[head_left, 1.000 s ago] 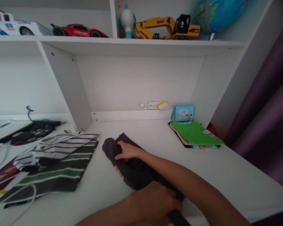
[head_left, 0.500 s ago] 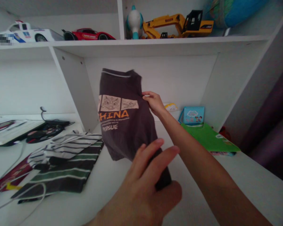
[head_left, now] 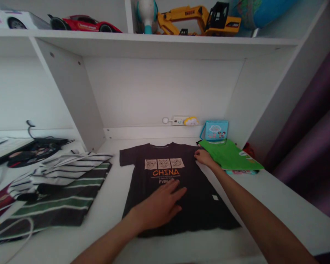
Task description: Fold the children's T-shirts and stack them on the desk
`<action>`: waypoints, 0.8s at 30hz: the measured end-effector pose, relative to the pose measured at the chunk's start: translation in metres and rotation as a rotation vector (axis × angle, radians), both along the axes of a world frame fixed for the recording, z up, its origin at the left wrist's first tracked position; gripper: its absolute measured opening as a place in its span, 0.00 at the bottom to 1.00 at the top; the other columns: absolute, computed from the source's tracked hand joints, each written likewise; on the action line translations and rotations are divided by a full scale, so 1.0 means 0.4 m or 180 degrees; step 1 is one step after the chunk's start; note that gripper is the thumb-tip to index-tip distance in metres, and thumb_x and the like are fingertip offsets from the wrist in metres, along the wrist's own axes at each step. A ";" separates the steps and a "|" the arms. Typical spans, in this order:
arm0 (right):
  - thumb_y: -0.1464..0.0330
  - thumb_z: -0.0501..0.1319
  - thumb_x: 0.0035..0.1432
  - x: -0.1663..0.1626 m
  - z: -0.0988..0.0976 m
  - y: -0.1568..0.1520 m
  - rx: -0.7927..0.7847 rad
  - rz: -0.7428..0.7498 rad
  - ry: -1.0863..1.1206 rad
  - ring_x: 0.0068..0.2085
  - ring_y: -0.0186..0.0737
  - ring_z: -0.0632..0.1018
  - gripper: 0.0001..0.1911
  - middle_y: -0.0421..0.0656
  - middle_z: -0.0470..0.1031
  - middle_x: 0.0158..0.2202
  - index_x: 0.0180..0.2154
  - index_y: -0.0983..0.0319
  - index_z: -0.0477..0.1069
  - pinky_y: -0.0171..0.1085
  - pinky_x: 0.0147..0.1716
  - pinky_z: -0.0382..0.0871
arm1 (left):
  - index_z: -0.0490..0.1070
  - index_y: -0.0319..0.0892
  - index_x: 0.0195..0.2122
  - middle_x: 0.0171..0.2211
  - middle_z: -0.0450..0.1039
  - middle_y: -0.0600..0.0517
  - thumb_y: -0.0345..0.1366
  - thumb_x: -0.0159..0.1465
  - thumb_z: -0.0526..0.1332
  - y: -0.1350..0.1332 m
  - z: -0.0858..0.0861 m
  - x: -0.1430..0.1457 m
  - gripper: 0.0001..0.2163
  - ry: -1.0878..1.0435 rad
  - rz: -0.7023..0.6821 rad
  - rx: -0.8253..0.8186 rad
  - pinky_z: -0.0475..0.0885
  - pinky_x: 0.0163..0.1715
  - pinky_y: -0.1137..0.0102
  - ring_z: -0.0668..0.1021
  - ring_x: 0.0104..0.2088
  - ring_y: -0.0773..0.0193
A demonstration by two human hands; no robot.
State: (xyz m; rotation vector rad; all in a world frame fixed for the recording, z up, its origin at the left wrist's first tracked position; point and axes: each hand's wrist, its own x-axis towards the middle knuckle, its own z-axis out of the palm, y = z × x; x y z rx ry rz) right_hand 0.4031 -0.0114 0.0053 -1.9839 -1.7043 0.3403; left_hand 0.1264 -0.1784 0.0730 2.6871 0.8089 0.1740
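Note:
A dark T-shirt with an orange "CHINA" print and three pale drawn panels lies spread flat on the white desk, its collar toward the back. Over the lower part of the print is my left hand, palm down with fingers apart; whether it presses on the cloth I cannot tell. My right hand pinches the shirt's edge just below the right-side sleeve. That sleeve reaches the folded green garment and is partly hidden by my hand.
At the left lie a striped white garment and a green-and-black striped one, beside a white cable. A small blue desk calendar and a power strip stand at the back. Overhead, a shelf carries toy vehicles.
The T-shirt hung bunched and raised between both hands; now it lies flat on the desk. My left hand has let go and spread out. My view has shifted a little.

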 end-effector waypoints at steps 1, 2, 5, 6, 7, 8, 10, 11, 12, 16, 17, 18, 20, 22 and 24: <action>0.74 0.54 0.49 0.011 -0.003 -0.007 -0.0014 0.0008 -0.0142 0.40 0.42 0.73 0.11 0.50 0.74 0.35 0.36 0.68 0.71 0.35 0.38 0.62 | 0.50 0.42 0.59 0.61 0.45 0.42 0.36 0.62 0.51 0.028 -0.012 -0.028 0.24 0.0133 0.0308 0.0000 0.52 0.56 0.58 0.49 0.60 0.54; 0.74 0.54 0.49 0.020 -0.004 -0.015 -0.0025 0.0022 -0.0268 0.43 0.44 0.72 0.11 0.51 0.73 0.37 0.36 0.68 0.71 0.35 0.40 0.61 | 0.50 0.42 0.60 0.61 0.44 0.41 0.37 0.62 0.51 0.054 -0.026 -0.055 0.24 0.0276 0.0609 0.0001 0.51 0.56 0.56 0.48 0.60 0.52; 0.70 0.55 0.51 0.035 -0.007 -0.062 -0.0112 0.0119 -0.0536 0.43 0.45 0.72 0.12 0.53 0.72 0.39 0.38 0.68 0.69 0.36 0.39 0.60 | 0.49 0.42 0.60 0.61 0.41 0.40 0.45 0.61 0.52 0.104 -0.078 -0.132 0.27 0.0648 0.1148 -0.0065 0.51 0.55 0.52 0.45 0.60 0.48; 0.68 0.56 0.51 0.037 -0.011 -0.085 -0.0171 0.0171 -0.0595 0.41 0.46 0.73 0.13 0.54 0.72 0.38 0.38 0.68 0.68 0.37 0.38 0.61 | 0.48 0.43 0.60 0.62 0.40 0.40 0.47 0.61 0.51 0.109 -0.094 -0.152 0.28 0.0698 0.1185 -0.0075 0.50 0.55 0.53 0.45 0.60 0.48; 0.65 0.58 0.49 0.037 -0.015 -0.110 -0.0244 0.0226 -0.0642 0.40 0.47 0.73 0.15 0.54 0.73 0.36 0.37 0.68 0.68 0.37 0.36 0.61 | 0.47 0.44 0.60 0.62 0.39 0.41 0.48 0.61 0.50 0.109 -0.108 -0.167 0.28 0.0706 0.1172 -0.0068 0.50 0.55 0.53 0.44 0.60 0.49; 0.63 0.61 0.47 0.035 -0.020 -0.136 -0.0318 0.0281 -0.0682 0.38 0.48 0.74 0.17 0.53 0.73 0.35 0.36 0.68 0.69 0.37 0.34 0.61 | 0.47 0.44 0.61 0.62 0.39 0.42 0.49 0.62 0.48 0.106 -0.119 -0.176 0.28 0.0691 0.1144 -0.0048 0.49 0.55 0.54 0.43 0.60 0.49; 0.61 0.63 0.43 0.028 -0.030 -0.184 -0.0514 0.0387 -0.0694 0.35 0.48 0.74 0.19 0.51 0.73 0.31 0.35 0.67 0.68 0.36 0.30 0.61 | 0.45 0.45 0.61 0.62 0.38 0.42 0.50 0.62 0.46 0.093 -0.129 -0.179 0.28 0.0688 0.1137 -0.0024 0.49 0.55 0.54 0.43 0.60 0.50; 0.61 0.63 0.43 0.023 -0.033 -0.204 -0.0609 0.0439 -0.0668 0.34 0.47 0.74 0.19 0.50 0.73 0.31 0.35 0.67 0.68 0.35 0.28 0.61 | 0.45 0.45 0.61 0.62 0.38 0.41 0.51 0.62 0.45 0.087 -0.129 -0.174 0.28 0.0724 0.1158 -0.0043 0.49 0.55 0.53 0.42 0.60 0.49; 0.62 0.63 0.43 0.017 -0.034 -0.220 -0.0687 0.0487 -0.0629 0.34 0.45 0.74 0.18 0.49 0.73 0.31 0.35 0.66 0.68 0.34 0.28 0.60 | 0.44 0.45 0.61 0.62 0.37 0.41 0.51 0.62 0.45 0.083 -0.126 -0.165 0.28 0.0772 0.1181 -0.0066 0.49 0.54 0.51 0.42 0.60 0.48; 0.64 0.59 0.49 0.006 -0.026 -0.240 -0.0791 0.0573 -0.0504 0.33 0.41 0.74 0.16 0.47 0.73 0.32 0.39 0.66 0.66 0.33 0.29 0.61 | 0.41 0.50 0.61 0.62 0.34 0.43 0.55 0.61 0.42 0.107 -0.111 -0.128 0.29 0.0797 0.1101 0.0096 0.46 0.52 0.45 0.39 0.60 0.47; 0.63 0.58 0.50 0.005 -0.024 -0.237 -0.0751 0.0538 -0.0510 0.33 0.41 0.74 0.17 0.47 0.73 0.32 0.40 0.67 0.66 0.33 0.29 0.62 | 0.41 0.51 0.61 0.62 0.33 0.44 0.55 0.61 0.42 0.127 -0.110 -0.124 0.29 0.0777 0.1101 0.0158 0.46 0.52 0.45 0.39 0.60 0.48; 0.62 0.57 0.51 0.005 -0.023 -0.233 -0.0667 0.0477 -0.0540 0.34 0.41 0.74 0.19 0.47 0.73 0.32 0.43 0.67 0.65 0.34 0.30 0.62 | 0.41 0.50 0.61 0.62 0.33 0.44 0.55 0.61 0.41 0.154 -0.112 -0.124 0.29 0.0761 0.1158 0.0213 0.46 0.52 0.46 0.39 0.61 0.48; 0.63 0.55 0.53 0.002 -0.027 -0.221 -0.0366 0.0346 -0.0675 0.38 0.44 0.73 0.21 0.50 0.72 0.37 0.47 0.68 0.63 0.36 0.35 0.63 | 0.41 0.46 0.62 0.62 0.34 0.43 0.55 0.62 0.40 0.222 -0.124 -0.133 0.30 0.0756 0.1474 0.0327 0.46 0.53 0.47 0.39 0.61 0.48; 0.65 0.54 0.54 -0.007 -0.038 -0.211 -0.0017 0.0418 -0.0835 0.46 0.45 0.71 0.20 0.52 0.69 0.44 0.48 0.67 0.63 0.39 0.42 0.61 | 0.40 0.44 0.62 0.62 0.35 0.41 0.54 0.62 0.39 0.297 -0.144 -0.151 0.30 0.0783 0.1917 0.0426 0.47 0.52 0.48 0.40 0.61 0.47; 0.66 0.53 0.55 -0.021 -0.051 -0.206 0.0187 0.0741 -0.0922 0.52 0.45 0.66 0.20 0.53 0.65 0.50 0.49 0.67 0.64 0.41 0.48 0.58 | 0.40 0.44 0.62 0.62 0.37 0.39 0.55 0.61 0.39 0.360 -0.166 -0.172 0.31 0.0845 0.2273 0.0408 0.47 0.51 0.47 0.43 0.60 0.45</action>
